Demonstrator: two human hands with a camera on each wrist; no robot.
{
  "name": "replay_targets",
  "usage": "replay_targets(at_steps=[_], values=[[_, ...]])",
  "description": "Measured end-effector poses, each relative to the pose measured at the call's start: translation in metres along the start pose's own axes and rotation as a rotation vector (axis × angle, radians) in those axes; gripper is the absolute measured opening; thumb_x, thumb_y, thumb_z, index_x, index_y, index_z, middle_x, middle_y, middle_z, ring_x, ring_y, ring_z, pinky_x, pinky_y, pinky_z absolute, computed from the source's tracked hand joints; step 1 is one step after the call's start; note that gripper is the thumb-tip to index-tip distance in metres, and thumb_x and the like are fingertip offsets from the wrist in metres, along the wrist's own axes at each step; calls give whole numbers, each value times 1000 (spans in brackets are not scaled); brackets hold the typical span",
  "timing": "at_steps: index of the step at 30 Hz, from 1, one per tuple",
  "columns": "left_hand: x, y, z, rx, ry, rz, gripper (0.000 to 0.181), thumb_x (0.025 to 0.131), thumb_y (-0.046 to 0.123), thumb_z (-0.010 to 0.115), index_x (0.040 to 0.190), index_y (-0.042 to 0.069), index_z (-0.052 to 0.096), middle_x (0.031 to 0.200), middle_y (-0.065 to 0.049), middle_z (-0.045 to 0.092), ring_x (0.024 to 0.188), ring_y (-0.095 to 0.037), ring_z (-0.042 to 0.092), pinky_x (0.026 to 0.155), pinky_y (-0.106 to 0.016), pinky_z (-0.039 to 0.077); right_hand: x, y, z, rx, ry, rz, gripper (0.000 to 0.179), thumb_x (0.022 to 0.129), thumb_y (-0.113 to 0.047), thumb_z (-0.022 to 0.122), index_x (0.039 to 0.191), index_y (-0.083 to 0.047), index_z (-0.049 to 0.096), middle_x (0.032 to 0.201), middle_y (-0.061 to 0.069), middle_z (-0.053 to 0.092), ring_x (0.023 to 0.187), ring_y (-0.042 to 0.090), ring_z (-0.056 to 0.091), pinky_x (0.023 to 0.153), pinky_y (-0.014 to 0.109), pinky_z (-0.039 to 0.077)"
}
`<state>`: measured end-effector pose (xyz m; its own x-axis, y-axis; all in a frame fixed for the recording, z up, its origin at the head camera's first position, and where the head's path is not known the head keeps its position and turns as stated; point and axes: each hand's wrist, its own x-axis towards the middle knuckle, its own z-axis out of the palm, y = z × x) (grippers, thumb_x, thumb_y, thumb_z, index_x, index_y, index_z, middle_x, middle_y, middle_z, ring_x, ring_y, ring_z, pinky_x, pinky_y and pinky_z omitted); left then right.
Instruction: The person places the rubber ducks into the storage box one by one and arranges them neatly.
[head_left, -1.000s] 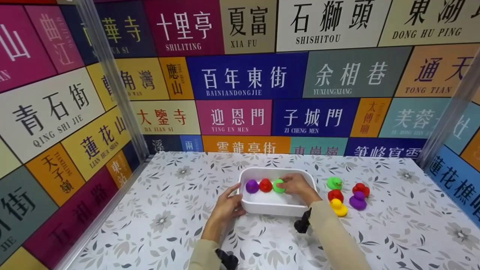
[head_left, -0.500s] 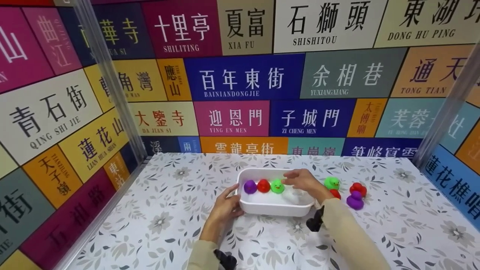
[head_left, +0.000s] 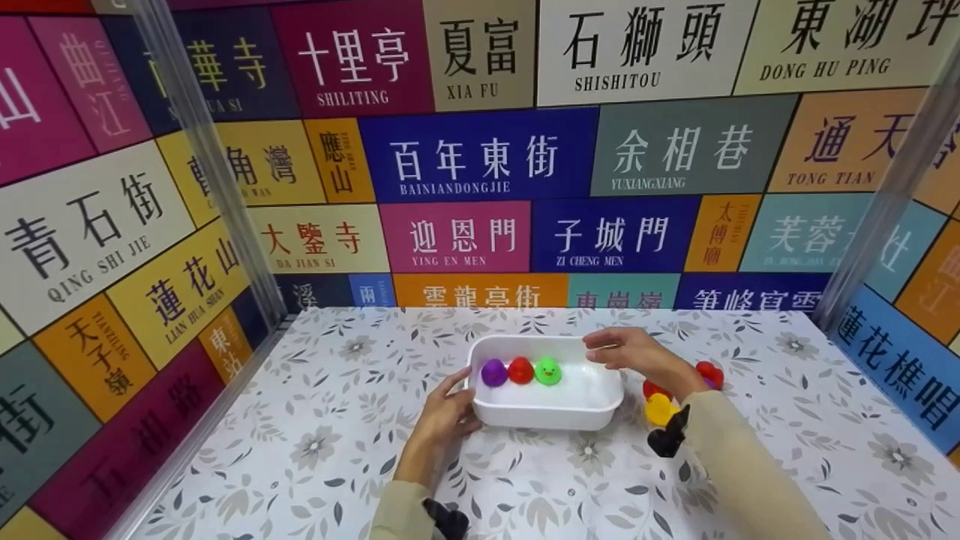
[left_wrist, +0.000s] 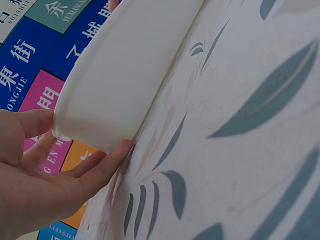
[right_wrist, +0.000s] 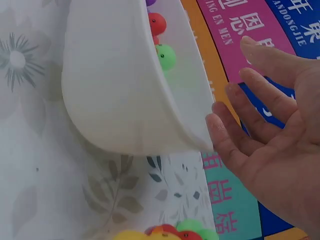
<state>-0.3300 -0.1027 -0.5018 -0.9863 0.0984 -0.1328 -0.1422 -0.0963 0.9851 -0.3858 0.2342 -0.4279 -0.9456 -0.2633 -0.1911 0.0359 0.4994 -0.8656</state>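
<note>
A: Nearest item?
B: Left hand (head_left: 444, 413), fingers straight, pressed flat to the left end wall of the white rectangular tub (head_left: 545, 414), apparently to brace it on the floral tablecloth (head_left: 337, 450).
A: Contents?
B: Three toy ducks in a row along the far wall, likely for tidy order: one purple duck (head_left: 493, 372), one red duck (head_left: 520, 370), one green duck (head_left: 548, 370).
A: Other hand?
B: Right hand (head_left: 636, 350), relaxed and empty, hovering over the tub's far right corner.
A: Outside the tub?
B: A cluster behind the right forearm: one yellow duck (head_left: 659, 409) and two red ones partly showing (head_left: 708, 373); the forearm may hide more.
</note>
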Motion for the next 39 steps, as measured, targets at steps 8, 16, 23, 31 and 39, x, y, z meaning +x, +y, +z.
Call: replay_targets(at_steps=[8, 16, 23, 31, 39], values=[[0, 1, 0, 9, 4, -4, 55, 100, 16, 54, 153, 12, 41, 133, -29, 60, 94, -19, 67, 80, -37, 60, -15, 18, -25, 23, 59, 10, 64, 94, -45, 66, 147, -17, 49, 155, 13, 45, 137, 37, 48, 117, 58, 35], [0, 1, -1, 2, 9, 0, 54, 100, 17, 55, 152, 13, 42, 134, -29, 60, 95, -20, 69, 81, -37, 60, -31, 34, -47, 76, 211, 8, 75, 91, -59, 63, 151, -16, 44, 156, 15, 43, 142, 38, 42, 118, 55, 37], [0, 1, 0, -10, 2, -11, 54, 100, 15, 53, 153, 12, 41, 131, -29, 61, 91, -19, 67, 81, -37, 59, -45, 54, -71, 90, 328, 68, 83, 92, -62, 59, 155, -14, 37, 161, 19, 34, 141, 42, 41, 119, 56, 34], [0, 2, -2, 22, 20, 4, 55, 100, 15, 54, 153, 11, 41, 133, -30, 59, 97, -20, 67, 81, -38, 61, -51, 79, -89, 76, 459, 91, 87, 89, -67, 59, 153, -12, 39, 157, 20, 38, 138, 39, 41, 118, 56, 35], [0, 2, 1, 24, 13, -2, 56, 100, 16, 53, 154, 11, 39, 133, -30, 59, 101, -21, 66, 84, -42, 61, -48, 104, -94, 93, 527, 188, 91, 86, -69, 61, 155, -13, 37, 162, 20, 31, 146, 43, 29, 119, 63, 27]])
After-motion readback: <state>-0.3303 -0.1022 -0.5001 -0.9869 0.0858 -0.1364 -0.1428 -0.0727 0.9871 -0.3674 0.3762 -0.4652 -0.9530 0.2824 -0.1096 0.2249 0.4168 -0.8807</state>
